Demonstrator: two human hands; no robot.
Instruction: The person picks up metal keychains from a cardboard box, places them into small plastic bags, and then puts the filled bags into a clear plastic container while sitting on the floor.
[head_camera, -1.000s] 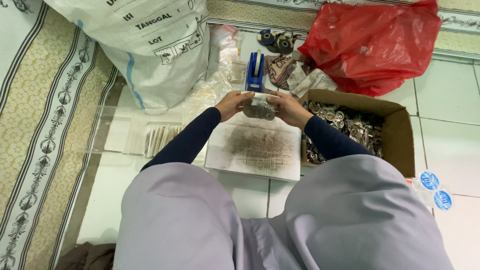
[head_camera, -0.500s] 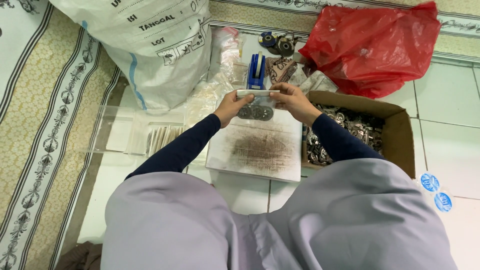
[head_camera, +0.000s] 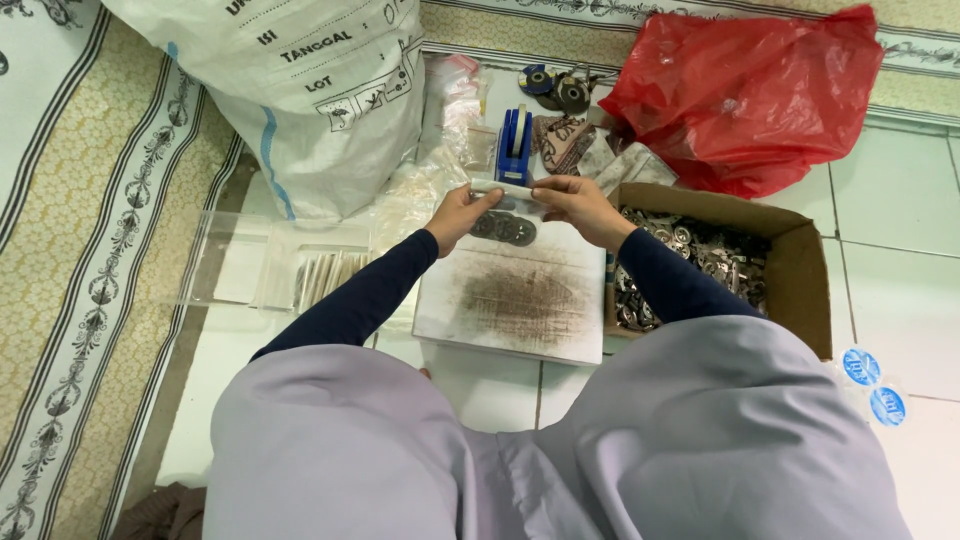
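Both hands are up over the far edge of a stained white board (head_camera: 520, 300) that lies on the tiled floor (head_camera: 890, 300). The left hand (head_camera: 458, 215) and the right hand (head_camera: 578, 205) are each pinched shut on one end of the folded top of a small clear plastic bag (head_camera: 505, 205), which hangs between them just above the board's far edge with several dark round metal discs (head_camera: 505, 228) showing through it. To do this well, I judge that the fold should be kept flat and taut between the two grips and the bag held level, so the discs stay settled at the bottom and do not crowd the mouth. A blue tape dispenser (head_camera: 515, 145) stands just beyond the hands. At the board's right edge an open cardboard box (head_camera: 795, 270) holds a loose heap of small silvery metal parts (head_camera: 690, 245). At the left edge a clear plastic tray (head_camera: 260, 270) holds pale thin sticks or strips; their kind is too small to tell. A large white woven sack (head_camera: 300, 90) stands at the far left, with crumpled clear bags (head_camera: 420, 185) beside it, and a red plastic bag (head_camera: 750, 90) lies at the far right, its contents hidden.
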